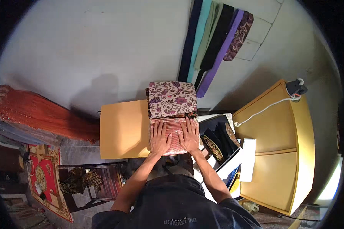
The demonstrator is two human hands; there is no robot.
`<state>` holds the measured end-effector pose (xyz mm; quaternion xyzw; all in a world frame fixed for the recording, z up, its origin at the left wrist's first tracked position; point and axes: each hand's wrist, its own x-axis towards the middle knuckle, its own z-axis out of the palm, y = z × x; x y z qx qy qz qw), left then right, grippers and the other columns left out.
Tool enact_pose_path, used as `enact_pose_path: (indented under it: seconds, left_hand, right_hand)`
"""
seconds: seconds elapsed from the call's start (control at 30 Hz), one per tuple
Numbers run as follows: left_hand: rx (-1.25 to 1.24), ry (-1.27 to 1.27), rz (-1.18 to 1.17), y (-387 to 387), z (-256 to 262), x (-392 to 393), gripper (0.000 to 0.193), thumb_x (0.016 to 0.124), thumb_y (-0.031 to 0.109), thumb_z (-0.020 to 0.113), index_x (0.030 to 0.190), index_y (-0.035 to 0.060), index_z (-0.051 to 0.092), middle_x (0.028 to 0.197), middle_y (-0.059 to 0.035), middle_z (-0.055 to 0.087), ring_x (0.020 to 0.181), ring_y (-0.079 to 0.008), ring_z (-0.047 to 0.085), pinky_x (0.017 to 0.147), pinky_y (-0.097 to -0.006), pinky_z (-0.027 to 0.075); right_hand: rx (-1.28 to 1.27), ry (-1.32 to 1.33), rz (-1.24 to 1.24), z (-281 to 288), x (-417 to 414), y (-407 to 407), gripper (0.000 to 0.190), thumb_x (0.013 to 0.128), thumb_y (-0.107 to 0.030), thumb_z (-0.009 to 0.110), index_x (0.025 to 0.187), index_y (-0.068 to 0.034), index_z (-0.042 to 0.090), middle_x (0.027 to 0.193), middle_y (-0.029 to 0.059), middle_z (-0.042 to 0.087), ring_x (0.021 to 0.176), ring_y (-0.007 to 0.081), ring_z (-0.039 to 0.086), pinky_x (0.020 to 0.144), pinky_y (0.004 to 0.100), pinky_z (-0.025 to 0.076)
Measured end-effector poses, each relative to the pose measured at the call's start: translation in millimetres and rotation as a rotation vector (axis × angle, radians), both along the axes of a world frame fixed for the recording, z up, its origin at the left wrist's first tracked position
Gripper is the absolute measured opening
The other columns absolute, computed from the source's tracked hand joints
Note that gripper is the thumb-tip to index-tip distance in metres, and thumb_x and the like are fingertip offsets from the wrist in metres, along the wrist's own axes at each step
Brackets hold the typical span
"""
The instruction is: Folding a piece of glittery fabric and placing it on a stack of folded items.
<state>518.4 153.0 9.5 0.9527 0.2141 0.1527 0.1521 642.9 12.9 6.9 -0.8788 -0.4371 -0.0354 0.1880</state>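
Note:
Both my palms lie flat on a folded piece of pinkish-red striped fabric (172, 136). My left hand (160, 139) covers its left side, fingers spread and pointing away from me. On the right part rests my right hand (189, 136), its fingers spread too. Just beyond the fingertips is a folded stack topped by a cream cloth with purple flowers (173, 97), a dark patterned edge showing under it. Both piles stand on the right end of a light wooden tabletop (123, 128).
Right of the table, a white box (232, 160) holds dark folded textiles (218, 140). Beyond it is a yellow wooden cabinet (268, 169) with a corded iron (296, 88) on top. Long fabrics (215, 43) hang on the wall. An orange garment (46, 114) hangs left, above a wooden chair (106, 183).

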Motion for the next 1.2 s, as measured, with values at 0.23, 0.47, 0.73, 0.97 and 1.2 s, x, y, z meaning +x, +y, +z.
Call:
enact_pose_path:
  seconds: [0.23, 0.47, 0.73, 0.97, 1.2]
  left_hand:
    - [-0.132, -0.170, 0.054, 1, 30, -33, 0.070, 0.099, 0.035, 0.054, 0.152, -0.0035, 0.030, 0.162, -0.0206, 0.024, 0.153, -0.0366, 0.013, 0.123, -0.0552, 0.009]
    - [-0.483, -0.345, 0.471, 15, 64, -155, 0.055, 0.101, 0.027, 0.054, 0.147, -0.0011, 0.040, 0.157, -0.0222, 0.032, 0.148, -0.0384, 0.025, 0.121, -0.0501, 0.019]
    - [-0.563, -0.636, 0.903, 12, 46, -283, 0.046, 0.102, 0.026, 0.053, 0.136, -0.0044, 0.049, 0.141, -0.0243, 0.051, 0.133, -0.0381, 0.048, 0.112, -0.0419, 0.036]
    - [-0.529, -0.744, 1.319, -39, 36, -389, 0.046, 0.104, 0.030, 0.051, 0.138, -0.0015, 0.050, 0.138, -0.0209, 0.053, 0.129, -0.0352, 0.052, 0.109, -0.0428, 0.039]
    - [-0.530, -0.843, 1.595, -114, 9, -463, 0.045, 0.105, 0.032, 0.049, 0.137, 0.0002, 0.052, 0.132, -0.0177, 0.056, 0.122, -0.0309, 0.056, 0.105, -0.0401, 0.043]
  right_hand:
    - [0.176, -0.005, -0.041, 41, -11, 5, 0.057, 0.098, -0.037, 0.056, 0.147, -0.008, 0.047, 0.157, 0.0199, 0.034, 0.149, 0.0405, 0.022, 0.121, 0.0558, 0.014]
    - [0.374, 0.142, 0.114, 70, -82, 52, 0.050, 0.097, -0.032, 0.059, 0.140, -0.007, 0.053, 0.154, 0.0159, 0.040, 0.145, 0.0396, 0.029, 0.120, 0.0555, 0.018]
    - [0.394, 0.340, 0.650, 42, -215, 108, 0.037, 0.093, -0.016, 0.061, 0.128, -0.003, 0.059, 0.144, 0.0227, 0.045, 0.136, 0.0441, 0.040, 0.113, 0.0553, 0.032]
    - [0.227, 0.446, 1.074, 22, -312, 129, 0.037, 0.096, -0.024, 0.058, 0.127, -0.003, 0.059, 0.145, 0.0208, 0.045, 0.136, 0.0424, 0.040, 0.113, 0.0561, 0.030]
    - [0.096, 0.522, 1.321, -5, -388, 123, 0.041, 0.098, -0.030, 0.055, 0.132, -0.006, 0.056, 0.148, 0.0198, 0.043, 0.137, 0.0418, 0.038, 0.114, 0.0551, 0.030]
